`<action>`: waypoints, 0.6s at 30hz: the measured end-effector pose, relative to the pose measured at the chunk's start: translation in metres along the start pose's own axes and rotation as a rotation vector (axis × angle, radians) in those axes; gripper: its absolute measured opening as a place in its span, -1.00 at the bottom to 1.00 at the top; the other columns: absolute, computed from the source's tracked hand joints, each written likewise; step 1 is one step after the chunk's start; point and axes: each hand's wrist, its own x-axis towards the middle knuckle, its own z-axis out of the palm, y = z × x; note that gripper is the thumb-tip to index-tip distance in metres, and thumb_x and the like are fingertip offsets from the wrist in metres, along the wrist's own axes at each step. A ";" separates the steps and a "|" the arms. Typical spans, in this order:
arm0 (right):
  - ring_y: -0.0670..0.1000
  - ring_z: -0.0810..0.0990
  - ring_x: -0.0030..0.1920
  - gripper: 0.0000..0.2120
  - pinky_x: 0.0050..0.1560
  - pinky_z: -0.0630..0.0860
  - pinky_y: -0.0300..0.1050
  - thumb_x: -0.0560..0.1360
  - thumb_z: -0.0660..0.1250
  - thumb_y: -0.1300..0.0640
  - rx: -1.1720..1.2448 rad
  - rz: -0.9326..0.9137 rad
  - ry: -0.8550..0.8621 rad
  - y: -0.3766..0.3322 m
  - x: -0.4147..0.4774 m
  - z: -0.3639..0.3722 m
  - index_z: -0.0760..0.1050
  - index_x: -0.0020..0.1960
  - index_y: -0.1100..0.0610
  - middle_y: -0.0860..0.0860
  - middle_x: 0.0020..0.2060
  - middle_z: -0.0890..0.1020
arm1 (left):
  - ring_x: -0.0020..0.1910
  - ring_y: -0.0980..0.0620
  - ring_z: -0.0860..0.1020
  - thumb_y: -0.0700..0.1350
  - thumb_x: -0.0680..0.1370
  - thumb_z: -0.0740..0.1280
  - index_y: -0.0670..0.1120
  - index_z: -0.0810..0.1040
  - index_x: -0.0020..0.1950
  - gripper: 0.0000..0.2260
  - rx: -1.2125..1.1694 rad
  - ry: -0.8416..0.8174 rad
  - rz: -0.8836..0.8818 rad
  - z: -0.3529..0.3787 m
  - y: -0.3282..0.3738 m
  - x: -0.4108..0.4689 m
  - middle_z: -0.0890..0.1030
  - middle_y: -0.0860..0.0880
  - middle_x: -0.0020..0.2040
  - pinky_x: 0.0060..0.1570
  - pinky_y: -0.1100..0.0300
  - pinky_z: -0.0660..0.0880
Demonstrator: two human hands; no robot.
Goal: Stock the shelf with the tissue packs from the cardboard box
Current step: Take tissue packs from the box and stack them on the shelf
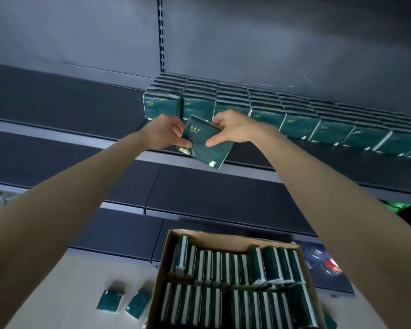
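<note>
Item under inspection: a small bundle of dark green, flat rectangular plastic-wrapped tissue packs (205, 148), held in the air, tilted, just in front of the shelf edge and not yet set down. I make out at least two packs; the exact number I cannot tell.

My left hand (163, 134) grips the bundle's left edge, thumb on the printed face, fingers curled behind. My right hand (234, 129) clamps the upper right corner, fingers over the top, thumb pressed on the face. In my judgement the two-sided hold keeps the packs squared together so they go in as one block.

Behind the hands, a row of matching green packs (299, 124) stands upright, faces forward and several deep, along the dark grey metal shelf (69, 103). The row's left end is just by the hands, with bare shelf beyond; that is the likely spot for the bundle.

Below, the open brown cardboard box (167, 248) holds many packs on edge, sitting under the reach, which keeps lifts short. Two loose green packs (109, 301) lie on the pale surface (81, 276) just left of the box
</note>
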 end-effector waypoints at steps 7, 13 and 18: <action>0.12 0.45 0.30 -0.38 0.27 0.38 -0.07 0.36 0.53 0.08 -0.065 0.071 0.208 -0.004 0.096 -0.009 0.42 0.35 0.17 0.10 0.31 0.49 | 0.37 -0.13 0.34 -0.02 0.39 0.52 -0.10 0.33 0.45 -0.31 0.356 0.135 0.112 -0.047 -0.025 0.088 0.38 -0.13 0.40 0.35 0.01 0.32; 0.16 0.16 0.41 -0.39 0.39 0.16 0.09 0.36 0.51 0.00 -0.294 0.153 0.256 0.003 0.159 0.004 0.44 0.35 0.08 0.09 0.40 0.28 | 0.51 -0.13 0.09 0.06 0.39 0.50 -0.09 0.08 0.55 -0.12 0.771 0.040 0.208 -0.070 -0.052 0.148 0.10 -0.09 0.55 0.46 -0.09 0.06; 0.17 0.09 0.44 -0.39 0.42 0.10 0.09 0.36 0.50 -0.04 -0.347 0.171 0.282 0.008 0.190 0.010 0.44 0.36 0.04 0.07 0.46 0.18 | 0.55 -0.05 -0.13 0.14 0.35 0.50 -0.13 -0.15 0.56 0.05 0.919 -0.063 0.223 -0.071 -0.070 0.182 -0.12 -0.08 0.57 0.49 -0.06 -0.14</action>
